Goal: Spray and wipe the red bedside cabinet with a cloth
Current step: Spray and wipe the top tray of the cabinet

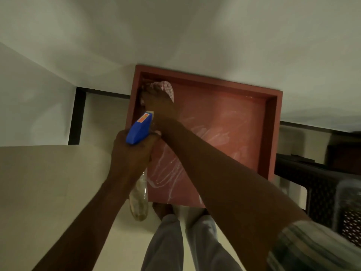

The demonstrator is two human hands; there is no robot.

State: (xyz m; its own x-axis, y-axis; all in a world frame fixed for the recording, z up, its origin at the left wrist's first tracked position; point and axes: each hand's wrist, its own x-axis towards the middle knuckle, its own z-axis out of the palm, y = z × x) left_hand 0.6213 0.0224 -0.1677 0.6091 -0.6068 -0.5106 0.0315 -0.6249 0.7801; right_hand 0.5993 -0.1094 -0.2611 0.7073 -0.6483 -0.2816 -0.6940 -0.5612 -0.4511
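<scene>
Cabinet position: the red bedside cabinet (230,122) is standing against the wall directly ahead of the person, its recessed top facing the camera and showing pale wet streaks across the middle and near portions.
Cloth position: the checked cloth (166,88) is lying in the far left corner of the top, touching the raised rim.
Right hand: the right hand (156,100) is pressing down on the cloth, fingers closed over it; the arm is reaching diagonally across the top, nearly straight.
Left hand: the left hand (134,151) is wrapped tightly around the neck of the spray bottle (139,128), holding it at the cabinet's left edge, blue head aimed away, clear body hanging down.
Governing relation: the unwiped streaks are lying toward the person and to the right of the cloth, so the right hand is the nearer and better-placed one.
Judgement: the next stroke is likely calling for a pull back along the rim, then across.
</scene>
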